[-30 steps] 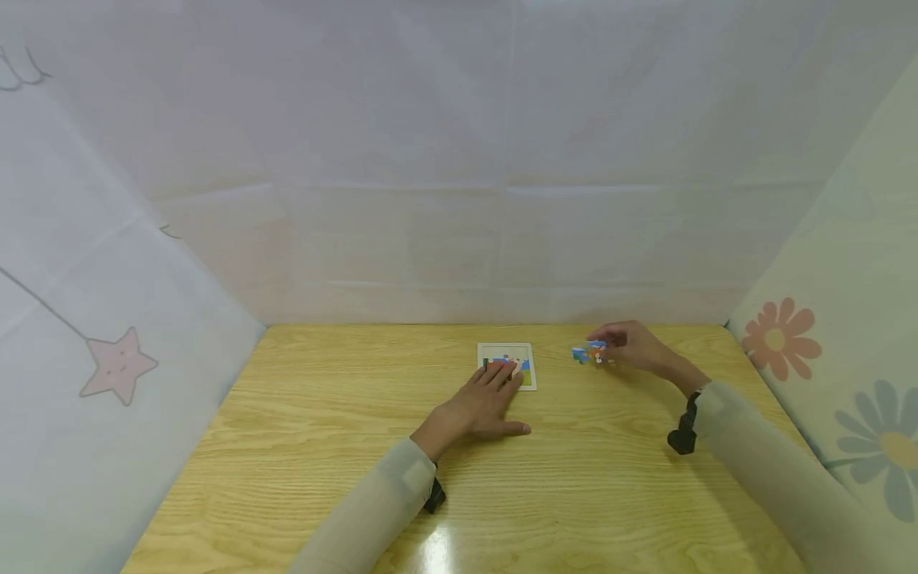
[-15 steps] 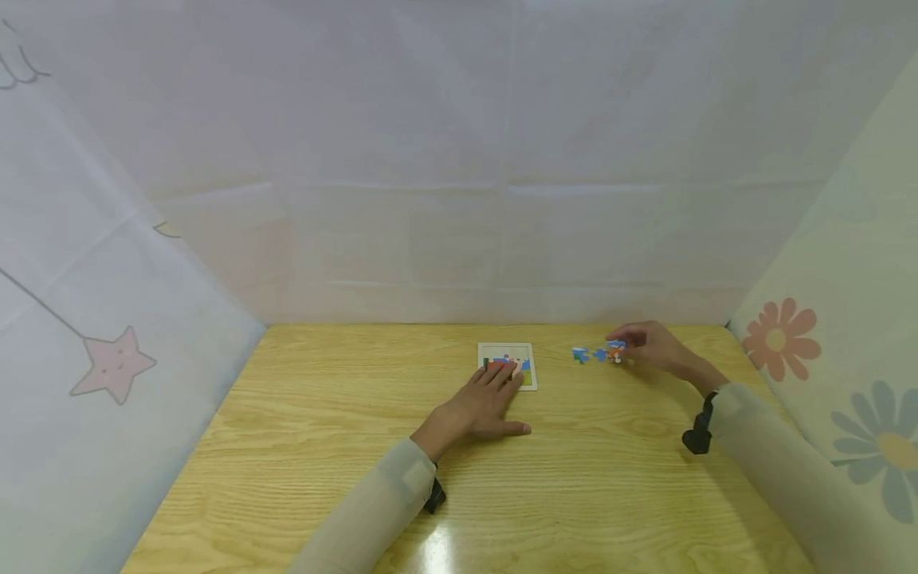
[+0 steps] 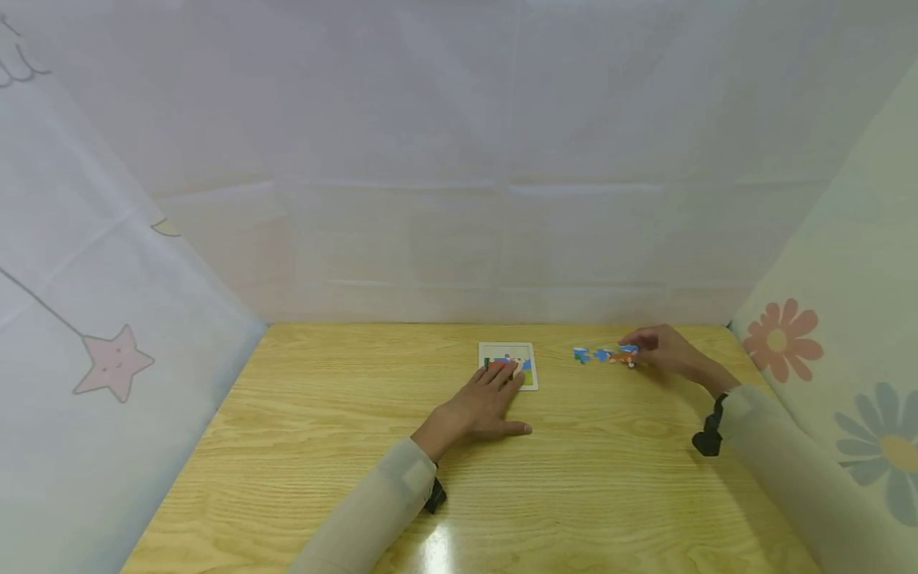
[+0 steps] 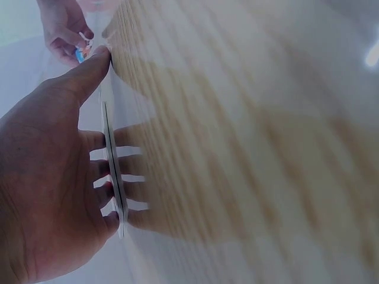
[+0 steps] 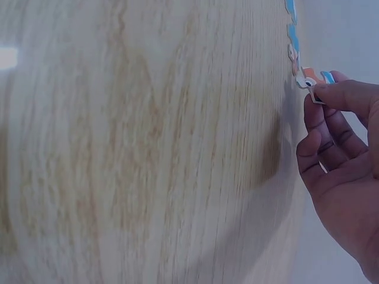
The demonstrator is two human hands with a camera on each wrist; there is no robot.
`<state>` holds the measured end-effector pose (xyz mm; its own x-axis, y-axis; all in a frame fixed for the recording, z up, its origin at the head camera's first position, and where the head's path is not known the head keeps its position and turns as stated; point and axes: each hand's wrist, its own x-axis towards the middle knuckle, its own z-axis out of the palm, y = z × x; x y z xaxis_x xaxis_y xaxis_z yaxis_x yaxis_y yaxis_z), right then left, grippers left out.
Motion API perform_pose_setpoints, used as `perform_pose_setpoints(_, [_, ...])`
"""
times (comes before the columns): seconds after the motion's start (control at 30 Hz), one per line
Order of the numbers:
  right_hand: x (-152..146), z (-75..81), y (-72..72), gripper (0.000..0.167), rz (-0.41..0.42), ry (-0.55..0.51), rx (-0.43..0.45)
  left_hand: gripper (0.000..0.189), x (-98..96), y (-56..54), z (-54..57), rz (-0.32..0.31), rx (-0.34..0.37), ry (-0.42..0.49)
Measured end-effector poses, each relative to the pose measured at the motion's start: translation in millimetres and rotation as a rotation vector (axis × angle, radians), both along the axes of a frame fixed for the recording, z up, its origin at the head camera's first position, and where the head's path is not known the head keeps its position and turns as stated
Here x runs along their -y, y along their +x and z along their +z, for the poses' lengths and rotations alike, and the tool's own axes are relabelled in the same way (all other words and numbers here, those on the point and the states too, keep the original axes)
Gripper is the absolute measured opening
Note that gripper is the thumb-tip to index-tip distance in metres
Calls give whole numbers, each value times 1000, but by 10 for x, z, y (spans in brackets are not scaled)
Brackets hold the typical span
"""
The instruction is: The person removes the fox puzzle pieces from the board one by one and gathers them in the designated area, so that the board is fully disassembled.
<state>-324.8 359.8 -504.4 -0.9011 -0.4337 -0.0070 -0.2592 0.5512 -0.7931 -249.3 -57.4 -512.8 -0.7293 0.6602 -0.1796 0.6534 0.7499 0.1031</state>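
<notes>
My left hand (image 3: 479,406) rests with straight, spread fingers on the lower part of a square, pale-framed jigsaw puzzle board (image 3: 506,346), hiding some of its picture. In the left wrist view the puzzle board (image 4: 114,171) shows edge-on, the fingers lying across it. Thumb and fingers of my right hand (image 3: 667,351) pinch a puzzle piece (image 5: 309,78) printed orange, white and blue. Left of that hand on the table lie loose blue puzzle pieces (image 3: 581,355), in a row that reaches up to the pinched piece.
Both things are near the back edge of the wood-grain table (image 3: 344,446). A pale cloth backdrop (image 3: 402,239) rises behind it. Printed side cloths stand left and right, with a pink star (image 3: 115,363) and red flower (image 3: 782,340).
My right hand has moved to the right with the pinched piece, and the loose pieces beside it now lie more spread out. The left hand and board have stayed in place.
</notes>
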Motion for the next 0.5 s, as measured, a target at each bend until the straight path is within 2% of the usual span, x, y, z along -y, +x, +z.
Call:
perform_pose_setpoints(0.17, [-53, -33, -1, 32, -12, 29, 18, 99, -7, 9, 3, -4, 3, 2])
perform_pose_setpoints(0.5, [-38, -98, 10, 30, -24, 103, -52, 98, -12, 18, 17, -5, 4, 0])
